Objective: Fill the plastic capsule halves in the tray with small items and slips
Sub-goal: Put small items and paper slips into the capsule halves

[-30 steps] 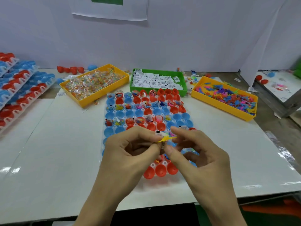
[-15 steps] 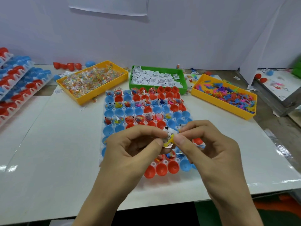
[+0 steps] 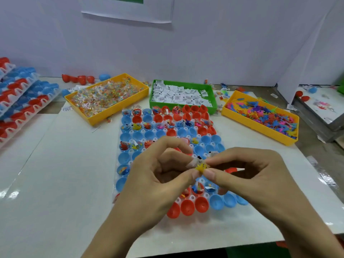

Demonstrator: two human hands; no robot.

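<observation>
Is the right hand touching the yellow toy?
Touching. The head view shows the right hand's thumb and forefinger pinching the yellow toy, with no gap.

Bare tabletop either side of the tray, bins across the back

The tabletop [image 3: 61,174] lies bare left and right of the capsule tray [image 3: 130,151]; two yellow bins [image 3: 119,110] [image 3: 260,127] and a green bin [image 3: 183,107] line its far edge, stacked trays [image 3: 20,101] crowd the far left.

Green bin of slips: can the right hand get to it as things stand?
Probably not right away. The right hand and left hand both pinch a yellow toy and slip. The path over the capsule tray to the green bin looks unobstructed.
</observation>
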